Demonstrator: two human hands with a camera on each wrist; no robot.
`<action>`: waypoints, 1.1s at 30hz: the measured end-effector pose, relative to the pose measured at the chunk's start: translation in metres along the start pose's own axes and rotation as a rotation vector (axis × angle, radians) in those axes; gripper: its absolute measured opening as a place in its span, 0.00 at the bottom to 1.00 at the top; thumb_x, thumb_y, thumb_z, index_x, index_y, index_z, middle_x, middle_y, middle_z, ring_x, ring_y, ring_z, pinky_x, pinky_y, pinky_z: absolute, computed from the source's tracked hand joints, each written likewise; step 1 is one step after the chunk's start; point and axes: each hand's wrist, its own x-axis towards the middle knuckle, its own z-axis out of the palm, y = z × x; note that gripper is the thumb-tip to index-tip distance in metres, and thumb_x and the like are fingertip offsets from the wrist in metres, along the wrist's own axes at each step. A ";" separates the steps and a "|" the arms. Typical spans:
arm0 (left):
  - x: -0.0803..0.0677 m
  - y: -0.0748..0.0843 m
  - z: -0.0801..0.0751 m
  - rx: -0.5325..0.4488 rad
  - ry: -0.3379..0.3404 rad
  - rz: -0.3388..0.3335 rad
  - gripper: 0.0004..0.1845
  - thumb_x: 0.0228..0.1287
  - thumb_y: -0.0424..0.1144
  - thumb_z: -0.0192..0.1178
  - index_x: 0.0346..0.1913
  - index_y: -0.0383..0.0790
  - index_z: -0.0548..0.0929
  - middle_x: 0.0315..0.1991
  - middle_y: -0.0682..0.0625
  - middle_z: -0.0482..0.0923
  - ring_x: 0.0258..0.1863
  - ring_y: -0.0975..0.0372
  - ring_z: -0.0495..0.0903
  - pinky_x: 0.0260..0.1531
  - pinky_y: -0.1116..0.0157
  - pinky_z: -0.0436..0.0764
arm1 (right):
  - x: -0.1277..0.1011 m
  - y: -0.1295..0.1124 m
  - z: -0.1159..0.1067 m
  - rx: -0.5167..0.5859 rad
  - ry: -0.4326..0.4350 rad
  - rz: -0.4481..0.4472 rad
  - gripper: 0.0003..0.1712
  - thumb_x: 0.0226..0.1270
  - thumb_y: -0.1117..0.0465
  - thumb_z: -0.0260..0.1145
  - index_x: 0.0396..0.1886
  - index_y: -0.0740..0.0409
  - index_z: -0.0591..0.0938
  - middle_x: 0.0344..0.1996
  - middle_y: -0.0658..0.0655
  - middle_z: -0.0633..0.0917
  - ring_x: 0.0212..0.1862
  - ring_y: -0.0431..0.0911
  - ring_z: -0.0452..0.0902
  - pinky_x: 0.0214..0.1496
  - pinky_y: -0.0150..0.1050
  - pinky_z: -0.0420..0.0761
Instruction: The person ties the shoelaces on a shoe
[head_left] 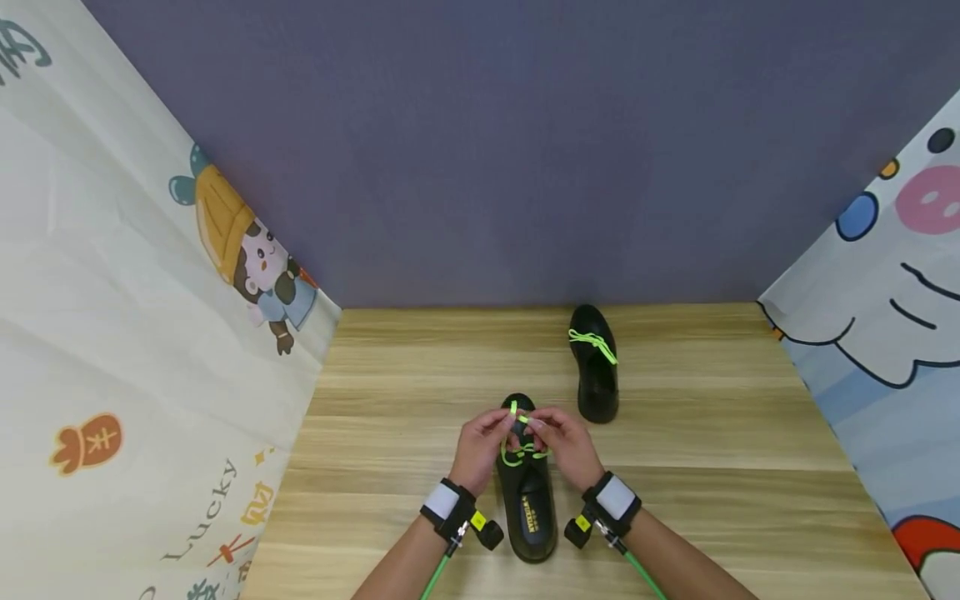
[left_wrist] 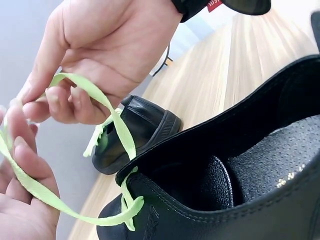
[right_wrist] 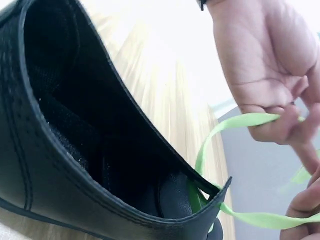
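Wood-grain flooring reaches printed white sheets at both sides and a grey-blue panel behind. Our left hand and right hand pinch the neon-green shoelace above the nearer black shoe, its gold-lettered insole visible inside. Beyond, rightward, near the panel, sits another black shoe, lace knotted.
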 end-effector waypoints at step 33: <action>-0.011 0.005 0.013 0.451 0.188 0.176 0.03 0.58 0.25 0.70 0.36 0.30 0.88 0.36 0.43 0.85 0.41 0.59 0.82 0.48 0.64 0.81 | -0.003 0.007 -0.003 -0.475 -0.118 -0.207 0.08 0.65 0.68 0.71 0.40 0.50 0.86 0.36 0.45 0.79 0.40 0.41 0.74 0.42 0.35 0.78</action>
